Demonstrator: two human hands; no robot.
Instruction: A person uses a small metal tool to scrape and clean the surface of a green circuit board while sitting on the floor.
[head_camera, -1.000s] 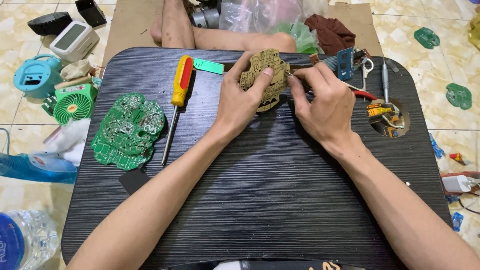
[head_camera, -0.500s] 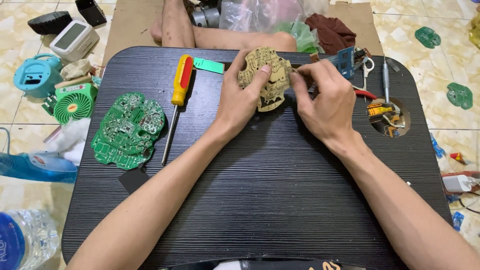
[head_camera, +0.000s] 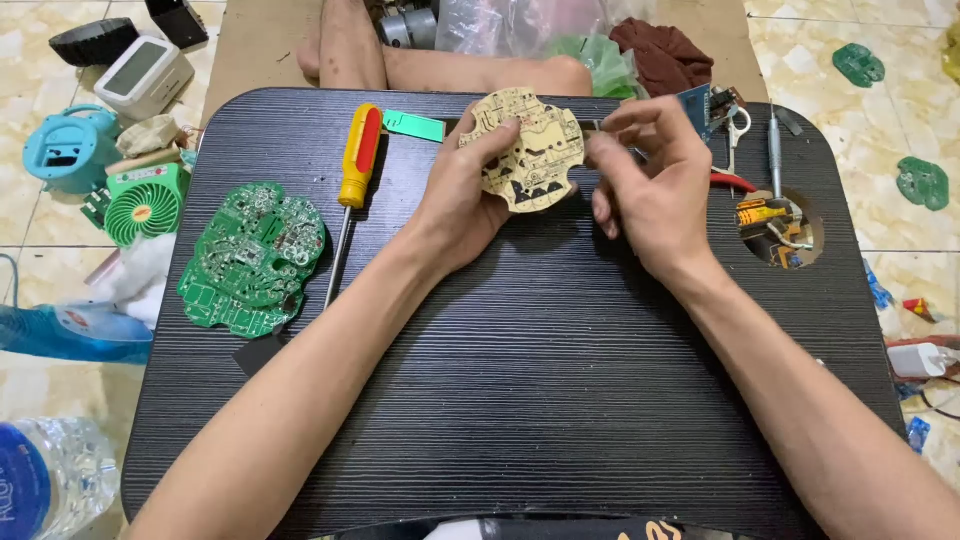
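Note:
My left hand (head_camera: 462, 190) holds a round tan circuit board (head_camera: 525, 150) tilted up, its flat trace side toward me, above the far middle of the black lap table (head_camera: 520, 400). My right hand (head_camera: 645, 185) pinches the board's right edge with thumb and fingertips; a thin dark tool seems to lie under its fingers, but I cannot tell if it is held. A green circuit board (head_camera: 252, 258) lies flat at the table's left. Between it and my left hand rests a yellow and red screwdriver (head_camera: 357, 160).
A green tag (head_camera: 413, 126), tweezers and a thin driver (head_camera: 773, 150) lie along the far edge, and small parts fill a round hole (head_camera: 780, 228). On the floor at left stand a green mini fan (head_camera: 140, 205), a blue device (head_camera: 70, 150) and a water bottle (head_camera: 45, 480). A person's legs show beyond the table.
The tan board has been turned over and lifted, from its component side to its flat trace side. My right hand shifted from working at its edge to pinching that edge.

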